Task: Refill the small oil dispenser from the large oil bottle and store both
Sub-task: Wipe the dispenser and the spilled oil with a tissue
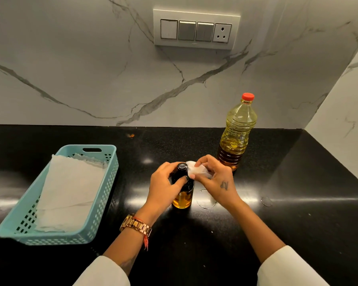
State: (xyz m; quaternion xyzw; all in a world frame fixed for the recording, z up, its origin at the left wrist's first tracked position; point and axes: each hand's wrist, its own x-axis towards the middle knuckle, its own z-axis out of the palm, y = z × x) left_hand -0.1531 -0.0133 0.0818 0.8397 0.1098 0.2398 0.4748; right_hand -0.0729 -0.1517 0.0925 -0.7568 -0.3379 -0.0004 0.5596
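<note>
Fingers [175,183] of the left hand [165,188] are curled round the dark upper body of the small oil dispenser [182,193], thumb across its front, gripping it upright. Fingers of the right hand [217,180] pinch a crumpled white tissue [196,169] just right of the dispenser's black cap [182,166], the tissue touching or almost touching the cap; which cannot be told.

The dispenser stands on the black counter [298,182]. Its lower part is clear glass showing amber oil; its upper part is dark and the cap is on.

The large oil bottle [237,131] stands upright behind and to the right of the dispenser, well apart from it, near the marble wall [70,69]. Its red cap [247,97] is on. It is clear ribbed plastic, holding pale yellow oil.

1 teal basket [103,203] lies well to the left of the dispenser, lined with white paper [70,193], its near corner close to the counter's front edge.

Open counter lies between the dispenser and the basket, and also right of the dispenser out to the side wall. 2 faint ring marks [206,200] show on the counter just right of the dispenser.

A gold watch [135,225] sits on the left wrist.
</note>
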